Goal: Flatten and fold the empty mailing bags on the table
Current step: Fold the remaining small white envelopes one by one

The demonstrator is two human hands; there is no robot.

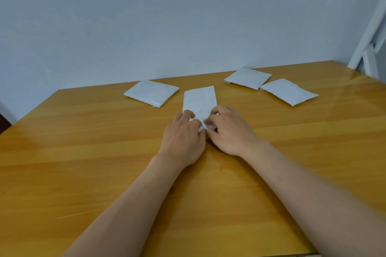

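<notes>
Both hands meet at the near end of the narrow white mailing bag: left hand and right hand pinch its crumpled edge, likely starting a fold. Behind it on the bench wait three folded bags, one left, two right.

I see a shiny wooden table against a plain pale wall, white frame leaning at right.
</notes>
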